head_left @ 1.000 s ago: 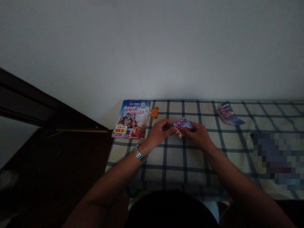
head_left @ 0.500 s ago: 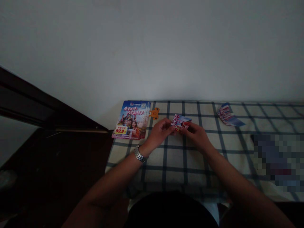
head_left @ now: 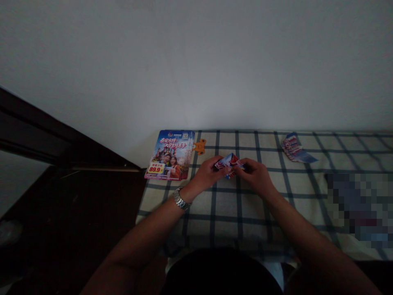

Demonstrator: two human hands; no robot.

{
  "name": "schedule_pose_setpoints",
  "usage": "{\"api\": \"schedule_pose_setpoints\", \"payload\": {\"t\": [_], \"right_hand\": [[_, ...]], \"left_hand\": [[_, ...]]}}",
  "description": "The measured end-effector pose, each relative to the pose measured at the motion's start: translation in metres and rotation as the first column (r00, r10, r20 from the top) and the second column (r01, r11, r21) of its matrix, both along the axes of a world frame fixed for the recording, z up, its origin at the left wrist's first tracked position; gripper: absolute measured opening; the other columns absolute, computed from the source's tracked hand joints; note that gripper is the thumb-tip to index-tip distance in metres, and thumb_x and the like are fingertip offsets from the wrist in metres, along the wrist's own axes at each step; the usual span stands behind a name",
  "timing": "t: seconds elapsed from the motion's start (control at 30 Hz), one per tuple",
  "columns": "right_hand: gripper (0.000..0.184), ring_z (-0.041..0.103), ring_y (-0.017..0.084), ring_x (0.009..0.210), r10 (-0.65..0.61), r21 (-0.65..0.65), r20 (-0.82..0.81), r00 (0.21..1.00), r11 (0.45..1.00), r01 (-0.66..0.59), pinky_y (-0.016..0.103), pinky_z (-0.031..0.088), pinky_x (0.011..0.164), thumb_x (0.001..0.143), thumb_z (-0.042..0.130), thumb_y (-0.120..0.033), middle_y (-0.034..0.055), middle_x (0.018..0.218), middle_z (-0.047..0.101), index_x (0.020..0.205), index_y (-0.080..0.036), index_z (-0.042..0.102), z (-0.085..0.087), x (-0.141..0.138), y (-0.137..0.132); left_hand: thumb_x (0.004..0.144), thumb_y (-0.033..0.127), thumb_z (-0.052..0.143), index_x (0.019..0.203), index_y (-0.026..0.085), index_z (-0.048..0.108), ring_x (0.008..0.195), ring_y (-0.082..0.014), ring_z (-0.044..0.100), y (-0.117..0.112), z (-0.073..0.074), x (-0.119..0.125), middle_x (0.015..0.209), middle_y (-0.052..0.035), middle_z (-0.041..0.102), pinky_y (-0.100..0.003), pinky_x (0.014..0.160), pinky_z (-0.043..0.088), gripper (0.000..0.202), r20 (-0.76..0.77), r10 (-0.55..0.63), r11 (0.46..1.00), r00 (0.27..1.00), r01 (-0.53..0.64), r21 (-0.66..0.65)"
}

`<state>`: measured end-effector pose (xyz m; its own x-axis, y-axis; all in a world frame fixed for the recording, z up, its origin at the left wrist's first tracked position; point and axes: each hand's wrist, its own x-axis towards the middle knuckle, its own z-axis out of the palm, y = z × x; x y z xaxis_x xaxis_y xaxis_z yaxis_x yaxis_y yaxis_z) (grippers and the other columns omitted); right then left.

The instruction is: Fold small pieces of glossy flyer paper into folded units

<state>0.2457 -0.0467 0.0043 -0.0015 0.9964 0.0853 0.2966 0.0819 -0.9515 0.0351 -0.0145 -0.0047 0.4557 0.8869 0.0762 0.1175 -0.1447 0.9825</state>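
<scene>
A small folded flyer (head_left: 227,161), printed in blue, red and white, is held between both hands above the checked cloth. My left hand (head_left: 208,170), with a metal watch at the wrist, is closed on the flyer's left side. On its right side the fingers of my right hand (head_left: 254,174) pinch it. Left of my hands lies a stack of printed flyers (head_left: 170,155) with a yellow price patch. An orange bear-shaped piece (head_left: 200,146) sits beside the stack's right edge. Farther right rests a fanned group of folded flyers (head_left: 296,149).
The blue-and-white checked cloth (head_left: 233,213) covers the table, which meets a pale wall (head_left: 215,73) at the back. A blurred-out patch (head_left: 359,209) hides something at the right. Dark wooden furniture (head_left: 46,131) stands at the left.
The folded flyer has turned and tilted in my fingers, so a different face shows. Both hands have shifted only slightly; the stack and the fanned flyers have stayed put.
</scene>
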Motion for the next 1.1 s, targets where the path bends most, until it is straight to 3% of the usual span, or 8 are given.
{"api": "schedule_pose_setpoints", "payload": {"t": [0.2,0.47,0.8,1.1], "right_hand": [[0.027,0.066,0.020,0.067,0.026,0.018,0.073,0.997,0.999,-0.028,0.030,0.052,0.061,0.081,0.076,-0.047,0.0038,0.075,0.074,0.085,-0.021,0.074,0.004,-0.004,-0.002],[0.037,0.068,0.021,0.072,0.025,-0.020,-0.053,0.998,0.999,-0.026,0.033,0.055,0.066,0.082,0.078,-0.057,0.0050,0.081,0.076,0.093,-0.022,0.075,0.002,-0.001,-0.001],[0.036,0.070,0.022,0.076,0.049,-0.018,-0.088,0.995,0.999,-0.051,0.034,0.057,0.071,0.085,0.076,-0.057,0.0050,0.084,0.077,0.090,-0.022,0.076,-0.006,0.002,0.000],[0.037,0.070,0.022,0.076,0.044,-0.027,-0.087,0.995,0.999,-0.047,0.034,0.057,0.071,0.081,0.078,-0.059,0.0042,0.081,0.076,0.086,-0.023,0.075,0.001,-0.002,-0.001]], "left_hand": [[0.088,0.055,0.072,0.098,0.015,0.071,0.067,-0.0138,0.055,-0.001,0.007,-0.001,0.076,0.0000,0.065,-0.023,0.059,0.038,0.041,-0.124,0.017,1.000,0.992,-0.015,0.021],[0.089,0.047,0.072,0.108,0.016,0.073,0.077,-0.0179,0.062,0.002,0.003,-0.001,0.090,-0.0042,0.071,-0.027,0.070,0.047,0.037,-0.095,0.130,0.991,0.987,-0.126,0.053],[0.089,0.044,0.072,0.110,0.016,0.072,0.080,-0.0178,0.065,-0.001,0.007,-0.002,0.093,-0.0044,0.074,-0.025,0.071,0.049,0.035,-0.070,0.094,0.995,0.993,-0.091,0.039],[0.088,0.046,0.075,0.102,0.016,0.075,0.076,-0.0154,0.064,-0.004,0.012,0.001,0.088,-0.0031,0.074,-0.024,0.069,0.049,0.033,-0.046,0.075,0.997,0.996,-0.074,0.014]]}}
